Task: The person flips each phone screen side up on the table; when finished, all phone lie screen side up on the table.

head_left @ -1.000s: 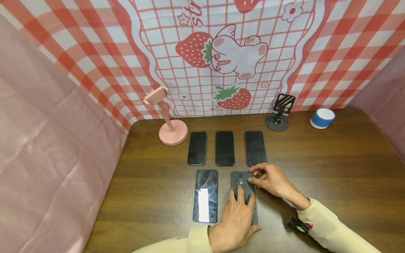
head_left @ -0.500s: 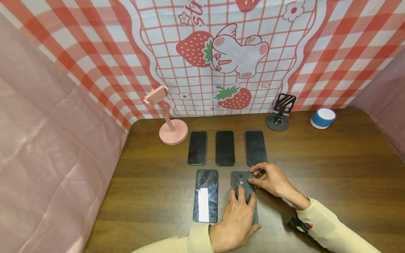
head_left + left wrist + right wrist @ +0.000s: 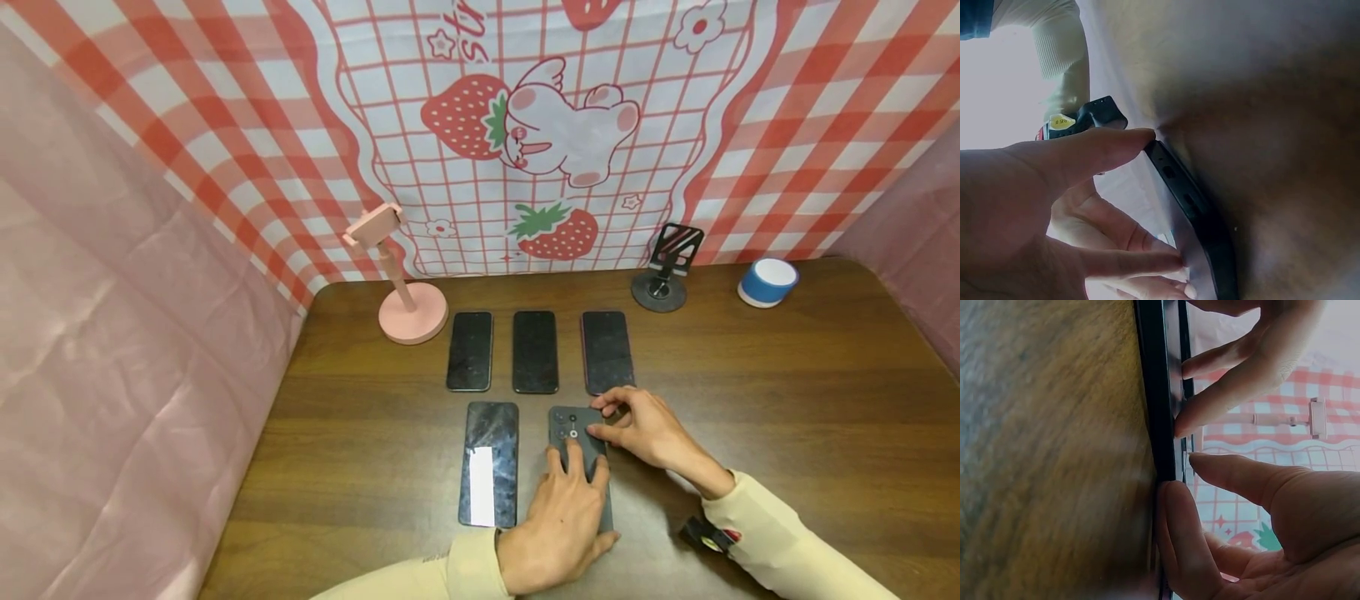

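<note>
A dark grey smartphone (image 3: 588, 450) lies back up on the table, its camera lenses at the far end. My left hand (image 3: 557, 525) rests over it with fingers spread on the back; in the left wrist view its thumb (image 3: 1116, 147) touches a corner of the end with the port. My right hand (image 3: 648, 427) pinches the far right corner, thumb on the back and fingers at the edge. The right wrist view has the phone edge-on, its side (image 3: 1160, 394) close along the wood. Left of it, a second smartphone (image 3: 502, 450) lies screen up, reflecting a bright white patch.
Behind, a row of three smartphones lies screen up: left (image 3: 470, 352), middle (image 3: 536, 352) and right (image 3: 607, 352). A pink phone stand (image 3: 412, 313), a black phone stand (image 3: 660, 292) and a blue-and-white round object (image 3: 767, 283) stand along the back of the wooden table (image 3: 337, 467).
Both hands keep their places on the grey smartphone. The head view has shifted very slightly; nothing on the table has moved.
</note>
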Demonstrator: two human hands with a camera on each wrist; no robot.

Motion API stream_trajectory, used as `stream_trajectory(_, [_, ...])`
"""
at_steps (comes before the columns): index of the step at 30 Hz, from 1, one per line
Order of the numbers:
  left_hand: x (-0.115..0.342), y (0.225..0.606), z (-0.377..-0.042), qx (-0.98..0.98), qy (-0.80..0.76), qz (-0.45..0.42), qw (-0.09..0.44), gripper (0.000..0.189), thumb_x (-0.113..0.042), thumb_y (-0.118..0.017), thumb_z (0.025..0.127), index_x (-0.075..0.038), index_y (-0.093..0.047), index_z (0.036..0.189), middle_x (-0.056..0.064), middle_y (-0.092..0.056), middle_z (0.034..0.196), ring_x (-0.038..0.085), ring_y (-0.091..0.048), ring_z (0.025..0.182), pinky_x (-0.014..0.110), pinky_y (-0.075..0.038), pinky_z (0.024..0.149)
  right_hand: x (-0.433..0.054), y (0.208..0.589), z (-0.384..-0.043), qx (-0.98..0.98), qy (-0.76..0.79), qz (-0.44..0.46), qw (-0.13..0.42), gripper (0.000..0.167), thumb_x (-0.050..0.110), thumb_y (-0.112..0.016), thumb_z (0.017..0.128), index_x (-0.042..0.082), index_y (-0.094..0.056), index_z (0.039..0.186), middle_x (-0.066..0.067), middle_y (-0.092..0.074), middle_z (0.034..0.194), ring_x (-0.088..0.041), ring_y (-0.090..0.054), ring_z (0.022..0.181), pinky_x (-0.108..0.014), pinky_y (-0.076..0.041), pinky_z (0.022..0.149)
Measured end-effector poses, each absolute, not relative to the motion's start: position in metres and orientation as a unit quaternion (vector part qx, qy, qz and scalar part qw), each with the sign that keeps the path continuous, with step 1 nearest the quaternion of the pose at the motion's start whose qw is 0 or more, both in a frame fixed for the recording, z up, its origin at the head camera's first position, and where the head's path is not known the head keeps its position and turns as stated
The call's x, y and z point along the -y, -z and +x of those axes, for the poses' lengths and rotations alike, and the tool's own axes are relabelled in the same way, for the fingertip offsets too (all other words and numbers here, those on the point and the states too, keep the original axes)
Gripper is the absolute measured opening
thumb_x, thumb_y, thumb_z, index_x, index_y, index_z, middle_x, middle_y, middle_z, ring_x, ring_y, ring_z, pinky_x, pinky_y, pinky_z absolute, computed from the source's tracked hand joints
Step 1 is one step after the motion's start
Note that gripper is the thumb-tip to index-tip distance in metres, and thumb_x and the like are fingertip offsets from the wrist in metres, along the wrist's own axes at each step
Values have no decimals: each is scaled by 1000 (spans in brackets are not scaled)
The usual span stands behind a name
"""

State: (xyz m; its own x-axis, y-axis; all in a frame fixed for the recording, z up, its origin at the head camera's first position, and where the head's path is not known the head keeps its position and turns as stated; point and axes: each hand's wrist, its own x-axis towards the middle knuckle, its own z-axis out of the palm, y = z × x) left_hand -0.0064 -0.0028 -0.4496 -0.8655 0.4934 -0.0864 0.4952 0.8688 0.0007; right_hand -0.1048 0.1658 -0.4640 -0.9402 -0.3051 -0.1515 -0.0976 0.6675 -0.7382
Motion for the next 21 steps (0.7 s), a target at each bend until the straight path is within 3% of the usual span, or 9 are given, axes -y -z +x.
stream_trajectory(11, [8,446,-10,-963,-30,254,79,89,-64,-80,82,-15,-53,151,27,-51,148,44,-60,121,30,-63,79,-163,464,-103,-867,461,-95,164,37,16,-80,92,-5,-67,119,-20,-70,106,-14,-71,67,-26,-58,59])
stream_trajectory(21, [16,446,-11,-959,-87,257,84,93,-60,-83,81,-14,-49,154,29,-49,148,44,-60,122,36,-62,89,-167,466,-105,-814,537,-115,188,34,5,-72,95,-10,-60,123,-16,-65,92,-14,-69,68,-29,-61,63])
